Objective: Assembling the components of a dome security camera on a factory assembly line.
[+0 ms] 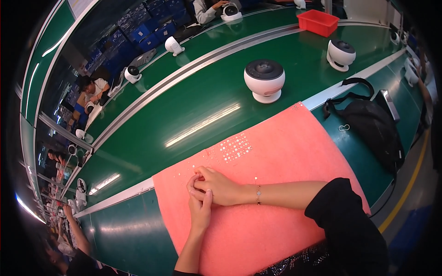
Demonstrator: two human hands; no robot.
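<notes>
On a pink cloth [281, 161] my two hands rest together, their fingers overlapping. My left hand [200, 207] comes up from below, its thumb pressed against the side of the right hand and its fingers partly covered. My right hand [222, 187], with a thin bracelet [258, 195] at the wrist, reaches in from the right with fingers curled over the left fingers. Whether anything small lies between them is hidden. Just beyond the hands, many small shiny round pieces [236, 148] lie on the cloth, most in a neat block, others scattered.
Across the green belt [193, 106] stand a white round device with a dark top [264, 80] and a similar device [341, 55]. A red bin [317, 23] sits further back. At the right lie a black bag [373, 124] and a strap. Several people work along the line.
</notes>
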